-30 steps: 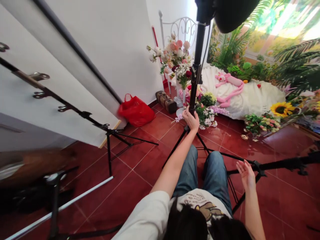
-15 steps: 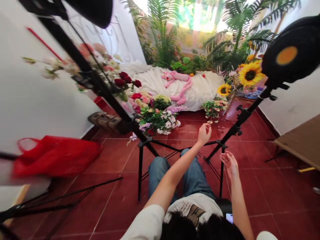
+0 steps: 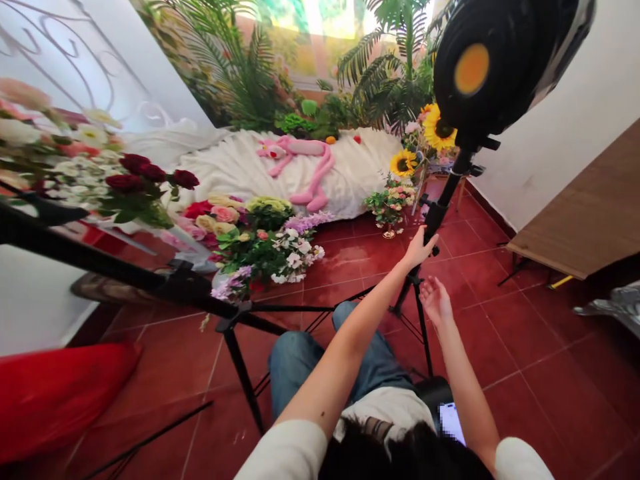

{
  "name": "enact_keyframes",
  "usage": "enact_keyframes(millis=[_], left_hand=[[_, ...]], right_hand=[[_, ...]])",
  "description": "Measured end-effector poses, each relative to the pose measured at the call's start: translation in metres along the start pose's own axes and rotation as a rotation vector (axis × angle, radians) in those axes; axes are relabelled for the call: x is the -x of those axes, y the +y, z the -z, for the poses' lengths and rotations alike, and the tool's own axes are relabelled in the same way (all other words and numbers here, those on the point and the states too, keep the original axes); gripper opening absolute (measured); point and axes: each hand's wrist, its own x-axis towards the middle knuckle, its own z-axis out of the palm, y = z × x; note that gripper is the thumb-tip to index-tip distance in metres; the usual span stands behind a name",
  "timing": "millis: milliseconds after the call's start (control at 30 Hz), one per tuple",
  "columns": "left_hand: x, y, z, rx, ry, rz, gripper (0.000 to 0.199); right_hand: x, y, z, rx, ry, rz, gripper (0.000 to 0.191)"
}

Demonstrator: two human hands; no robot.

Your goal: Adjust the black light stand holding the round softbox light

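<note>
A phone [image 3: 452,424] with a lit screen lies beside the right forearm, next to 2 bent knees in jeans [image 3: 295,363]. The right grip [image 3: 438,305] is raised and bare, its fingers parted and loosely bent, holding nothing; it is just beside the stand [image 3: 437,212], lower and further right than the left grip. The left grip [image 3: 418,249] touches the stand's pole beside a knob [image 3: 435,251], thumb spread from the fingers; I cannot tell how far they wrap round it. From there the pole runs up and right to a black lamp [image 3: 505,80] with an orange disc, while the legs reach down to the red floor [image 3: 505,313] below the grip. Left of the knees, well apart from both grips, a 2nd stand [image 3: 193,291] slants across, and a red bag [image 3: 60,393] sits at the edge. Beyond are flowers [image 3: 265,243], then a white cloth [image 3: 355,177] bearing a pink toy [image 3: 305,148], 2 sunflowers [image 3: 403,162] beside it, and palms [image 3: 225,73] behind.
</note>
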Motion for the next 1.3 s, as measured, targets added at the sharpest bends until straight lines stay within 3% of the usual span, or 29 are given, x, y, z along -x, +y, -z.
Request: enact_keyframes(millis=[167, 267, 433, 667, 833, 900, 967, 1033, 1100, 1167, 1300], left_hand=[[0.007, 0.005, 0.001, 0.153, 0.009, 0.133, 0.032], [0.009, 0.009, 0.004, 0.153, -0.009, 0.156, 0.034], [0.008, 0.01, 0.004, 0.16, 0.028, 0.103, 0.028], [0.005, 0.009, 0.005, 0.18, 0.004, 0.083, 0.027], [0.003, 0.012, 0.008, 0.2, 0.002, 0.064, 0.023], [0.003, 0.013, 0.009, 0.198, 0.003, 0.074, 0.024], [0.003, 0.011, 0.009, 0.2, -0.01, 0.092, 0.027], [0.002, 0.008, 0.008, 0.202, -0.021, 0.098, 0.029], [0.001, 0.004, 0.008, 0.198, -0.022, 0.083, 0.03], [0.0, 0.0, 0.008, 0.205, -0.022, 0.048, 0.031], [0.001, -0.003, 0.007, 0.217, -0.013, 0.014, 0.033]], right_hand=[[-0.035, -0.033, -0.041, -0.201, -0.11, -0.058, 0.022], [-0.046, -0.047, -0.052, -0.249, -0.194, -0.032, 0.027], [-0.055, -0.049, -0.051, -0.256, -0.181, -0.006, 0.033], [-0.058, -0.055, -0.045, -0.365, -0.203, -0.113, 0.031], [-0.061, -0.063, -0.033, -0.241, -0.265, -0.182, 0.027], [-0.061, -0.068, -0.029, -0.091, -0.267, -0.151, 0.027], [-0.06, -0.075, -0.028, 0.2, -0.197, -0.008, 0.032], [-0.056, -0.084, -0.03, 0.635, -0.092, 0.264, 0.033], [-0.049, -0.091, -0.034, 1.102, -0.021, 0.575, 0.023], [-0.04, -0.094, -0.041, 1.467, -0.052, 0.793, 0.004], [-0.026, -0.09, -0.05, 1.742, -0.137, 0.951, 0.017]])
